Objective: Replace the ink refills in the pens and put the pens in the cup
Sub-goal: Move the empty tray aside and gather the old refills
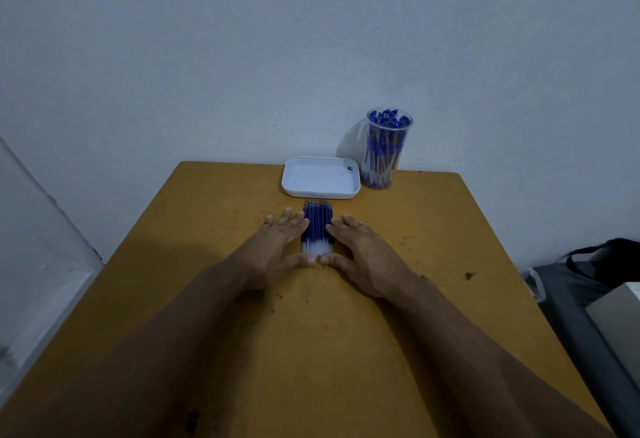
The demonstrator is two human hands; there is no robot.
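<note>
On the worn yellow-brown wooden table (242, 351), near its middle, a bundle of blue ink refills (317, 229) is lying flat, with the blue parts pointing to the wall and the clear ends pointing to the person. The refills are lying side by side in one tight row.

The left hand (277, 250) is resting at the left side of the bundle. Its fingers are straight and are touching the side of the refills, and its thumb is lying along the near ends. The right hand (360, 250) is doing the same at the right side: straight fingers against the bundle, thumb at the near ends. The two thumbs are almost meeting in front of the clear ends. Both hands are flat and relaxed; they are pressing the refills together from two sides and are not grasping anything.

Behind the bundle, just apart from it, a white rectangular plastic tray (320, 191) is standing close to the far edge of the table. One small blue piece (350, 169) is lying in its far right corner; I cannot tell what it is. Just beside the tray, at its right, a tall clear plastic cup (375, 174) is standing upright, and many blue-capped pens (386, 136) are standing in it.

At the right of the table, lower, a dark bag (609, 257) is lying.
</note>
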